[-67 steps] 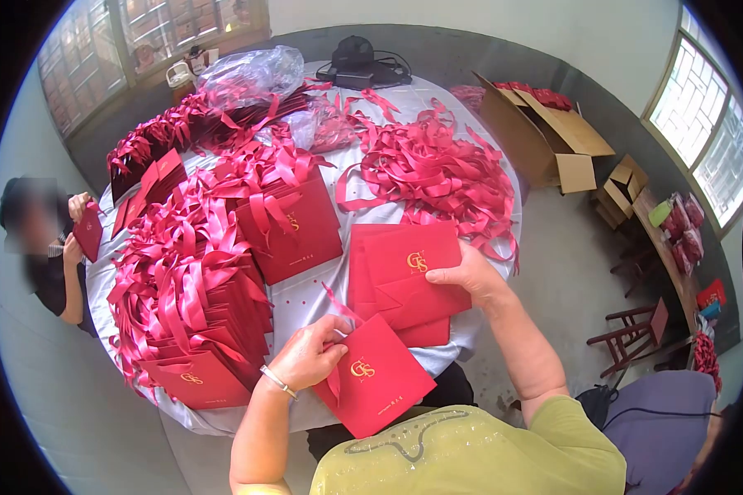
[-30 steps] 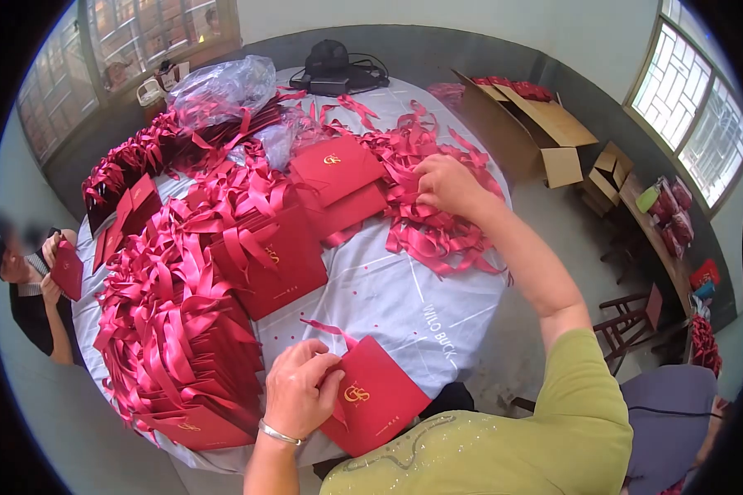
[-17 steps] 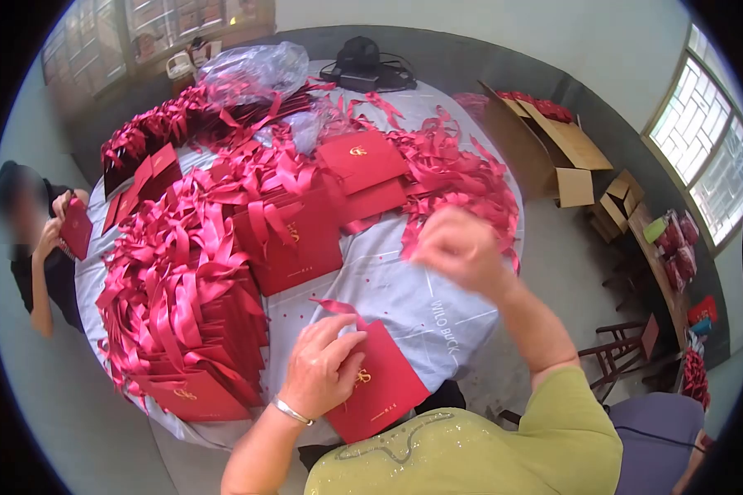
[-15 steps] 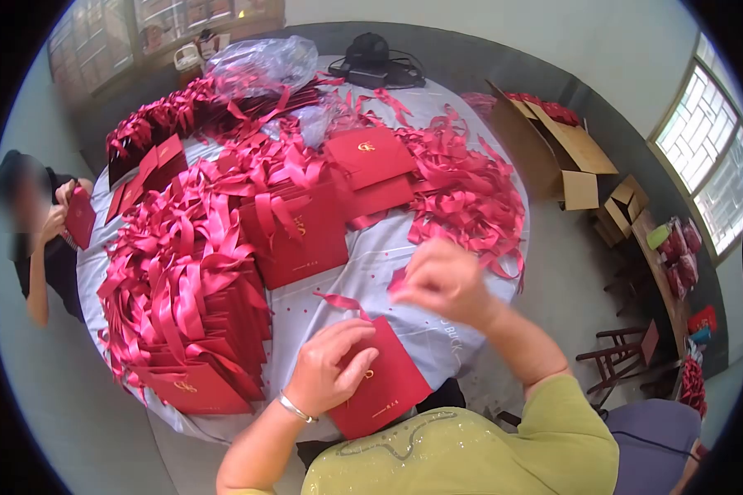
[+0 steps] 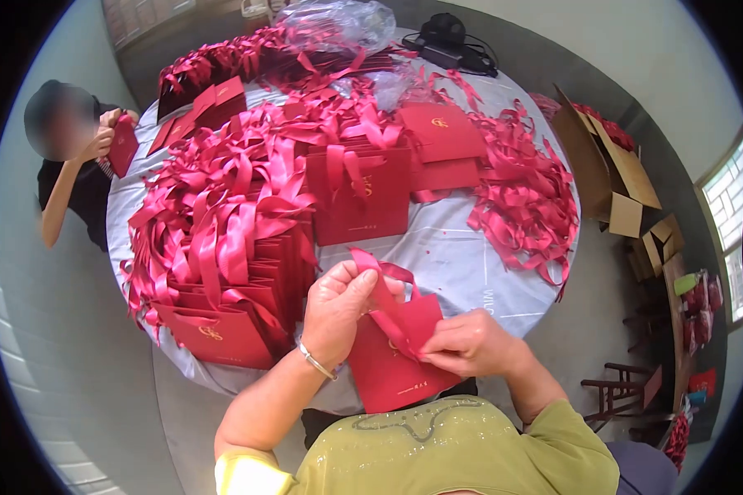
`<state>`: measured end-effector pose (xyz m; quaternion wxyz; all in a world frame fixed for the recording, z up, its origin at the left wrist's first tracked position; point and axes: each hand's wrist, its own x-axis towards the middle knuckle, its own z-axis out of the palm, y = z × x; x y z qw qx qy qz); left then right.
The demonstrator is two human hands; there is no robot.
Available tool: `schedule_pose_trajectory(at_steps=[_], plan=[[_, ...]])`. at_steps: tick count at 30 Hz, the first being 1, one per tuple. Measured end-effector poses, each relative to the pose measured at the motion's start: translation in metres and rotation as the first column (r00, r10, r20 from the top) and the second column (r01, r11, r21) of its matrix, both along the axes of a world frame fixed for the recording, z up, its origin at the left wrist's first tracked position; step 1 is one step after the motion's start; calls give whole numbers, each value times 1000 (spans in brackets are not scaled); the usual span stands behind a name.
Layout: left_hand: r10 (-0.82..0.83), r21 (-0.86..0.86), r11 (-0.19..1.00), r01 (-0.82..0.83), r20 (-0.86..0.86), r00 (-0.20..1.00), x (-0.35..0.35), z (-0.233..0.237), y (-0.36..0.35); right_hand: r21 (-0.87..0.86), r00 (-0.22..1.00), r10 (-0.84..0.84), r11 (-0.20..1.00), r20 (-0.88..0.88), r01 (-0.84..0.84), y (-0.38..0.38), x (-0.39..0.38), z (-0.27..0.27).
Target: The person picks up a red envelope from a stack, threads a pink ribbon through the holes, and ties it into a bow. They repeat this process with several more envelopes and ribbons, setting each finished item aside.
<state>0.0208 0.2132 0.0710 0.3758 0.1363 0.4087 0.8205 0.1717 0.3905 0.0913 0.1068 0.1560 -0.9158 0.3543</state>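
A red paper gift bag with gold lettering lies in front of me at the table's near edge, against my green top. My left hand, with a bracelet at the wrist, is closed on the bag's pink-red ribbon handle at its upper left. On the other side, my right hand pinches the ribbon's lower end beside a red flap at the bag's top. To the left stands a dense row of finished-looking red bags with ribbon loops on top.
More red bags stand mid-table, and flat red bags lie behind. Loose ribbons are heaped on the right. Across the table a person holds a red bag. Cardboard boxes and a wooden stool are on the right.
My right hand has come down from above the table to the bag's ribbon. My left hand has moved from the bag's face up to the ribbon. The view has shifted.
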Motion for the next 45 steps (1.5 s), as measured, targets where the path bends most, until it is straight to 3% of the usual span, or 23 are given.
schedule_pose_trajectory(at_steps=[3,5,6,9,11,17,18,20,21,22,24,25,27,29,30,32,34,35,37,39,41,42,45], plan=[[46,-11,999,-46,-10,999,-4,3,-2,-169,979,110,982,173,-80,24,12,2],[30,-17,999,-30,-15,999,-4,2,-3,-233,893,117,972,435,-14,33,15,12],[4,-18,1000,-4,-22,1000,-4,2,-2,-215,891,80,976,446,20,34,12,21],[-68,-53,997,63,-97,993,-1,2,-3,-274,993,-118,955,-1,113,21,-14,20],[-106,-67,993,97,-141,984,4,6,-1,-396,959,-282,878,23,268,6,-34,16],[-144,-191,979,76,-373,916,10,-15,1,-708,949,-160,635,271,309,-11,-60,2],[-139,-203,977,62,-394,909,9,-13,0,-714,960,-214,642,182,278,-13,-61,-2],[-122,-209,977,35,-420,899,9,-12,3,-786,907,-310,467,284,406,-9,-59,1],[-147,-254,967,23,-480,865,9,-12,3,-857,938,-262,404,227,320,6,-53,3],[-155,-303,947,-106,-721,675,6,-10,1,-918,918,-357,279,173,282,20,-50,5],[-162,-236,905,-354,-960,227,1,-3,-5,-972,883,-442,88,159,219,69,-31,20],[-166,-211,908,-363,-975,151,-1,2,-5,-969,828,-525,25,195,244,88,-18,33],[-250,-268,902,-337,-963,98,-3,0,-8,-922,748,-663,298,-13,248,101,6,55],[-371,-371,878,-303,-927,59,-2,3,-11,-720,746,-666,513,9,467,85,28,75],[-374,-372,876,-308,-926,56,-2,0,-10,-505,783,-621,666,32,549,76,37,74],[-446,-418,840,-346,-895,-4,-3,-8,-7,-226,942,-307,916,131,330,41,35,65],[-471,-434,817,-380,-882,-3,-5,-10,-5,-226,978,12,973,210,36,12,24,40],[-491,-450,795,-407,-871,3,-5,-11,-4,-141,975,37,990,221,-5,5,23,29],[-298,-314,818,-481,-948,111,-6,-14,1,-40,968,53,998,244,-45,-2,26,12],[-203,-402,747,-530,-897,393,-10,-17,7,-33,968,56,998,243,-49,-2,27,8],[10,-384,781,-492,-781,625,-22,-32,13,-60,958,30,998,285,-13,0,30,7],[112,-387,838,-386,-570,814,-26,-35,17,-62,959,48,998,278,-32,2,30,6],[218,-378,788,-486,-566,795,-34,-37,18,-70,959,59,997,277,-41,4,30,5]])
